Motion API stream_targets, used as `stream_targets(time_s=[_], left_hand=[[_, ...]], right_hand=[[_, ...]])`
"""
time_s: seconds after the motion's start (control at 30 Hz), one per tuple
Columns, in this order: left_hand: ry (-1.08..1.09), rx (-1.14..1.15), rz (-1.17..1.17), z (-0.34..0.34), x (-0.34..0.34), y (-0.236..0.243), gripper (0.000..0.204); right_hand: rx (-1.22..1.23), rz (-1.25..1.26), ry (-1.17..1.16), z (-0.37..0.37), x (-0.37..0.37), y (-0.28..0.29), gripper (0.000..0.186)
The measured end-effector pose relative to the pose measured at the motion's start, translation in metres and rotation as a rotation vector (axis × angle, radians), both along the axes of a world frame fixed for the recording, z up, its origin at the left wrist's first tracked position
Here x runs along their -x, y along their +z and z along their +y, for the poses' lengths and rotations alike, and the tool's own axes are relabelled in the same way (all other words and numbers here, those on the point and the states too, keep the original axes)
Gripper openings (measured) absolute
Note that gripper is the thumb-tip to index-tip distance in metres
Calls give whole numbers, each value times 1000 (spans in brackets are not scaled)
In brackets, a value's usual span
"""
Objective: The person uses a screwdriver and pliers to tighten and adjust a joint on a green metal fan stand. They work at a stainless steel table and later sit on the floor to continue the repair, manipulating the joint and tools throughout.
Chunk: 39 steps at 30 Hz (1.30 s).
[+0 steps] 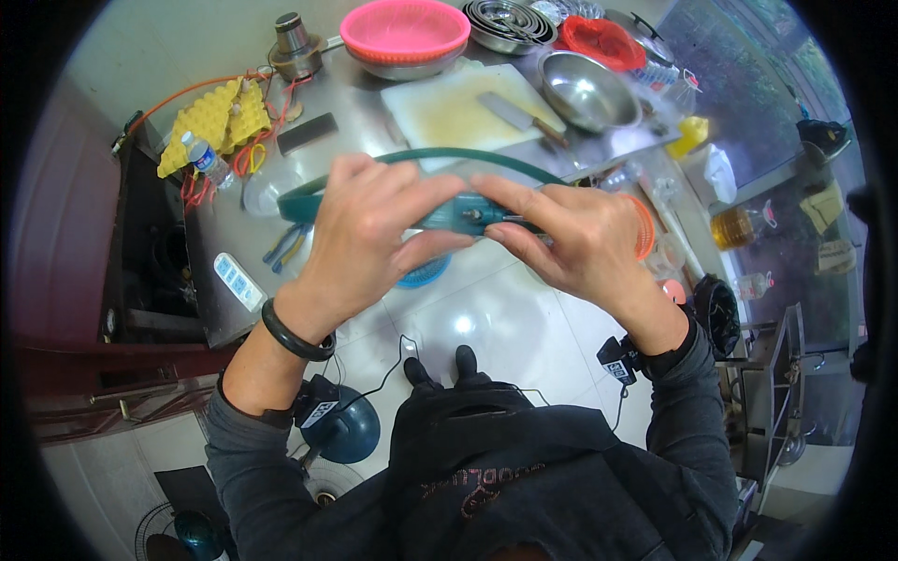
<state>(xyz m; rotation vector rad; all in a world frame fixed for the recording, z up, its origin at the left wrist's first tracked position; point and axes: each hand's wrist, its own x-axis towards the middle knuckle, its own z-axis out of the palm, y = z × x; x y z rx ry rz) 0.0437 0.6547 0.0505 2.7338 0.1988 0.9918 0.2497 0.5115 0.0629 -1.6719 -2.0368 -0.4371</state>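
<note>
Held up in front of my chest, over the table's near edge, is a dark green curved part [441, 217] with a thin hoop-like rim arching behind my hands. My left hand [365, 224] is closed around its left side, with the thumb below and the fingers above. From the right, the thumb and forefinger of my right hand [580, 234] pinch at a small, thin metal piece [505, 218] at the middle of the green part. How that piece is fixed cannot be made out. Blue-handled pliers [285, 248] lie on the table left of my left hand.
A white power strip [238, 282] lies at the table's left edge, near yellow egg trays [220, 122] and a water bottle [208, 161]. Farther back are a cutting board [440, 112] with a knife [519, 115], a steel bowl [589, 91] and a pink basket [404, 28].
</note>
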Motion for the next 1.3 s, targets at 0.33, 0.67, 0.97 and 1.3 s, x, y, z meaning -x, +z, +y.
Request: stream_targets(time_s=[0.33,0.67,0.97,1.3], left_hand=[[-23,-21,38,2,-1,0,41],[13,-23,8,8,-10,-14,41],[-14,1,51,18,-11,-33,47],[38,181,54,28,-14,-38,35]], right_hand=[[111,360,-27,6,4,-11,41],[0,195,29,23,-4,-20,34],[149,107,86,37,-14,-24,44],[-54,7,-28,47,-10,-29,56]])
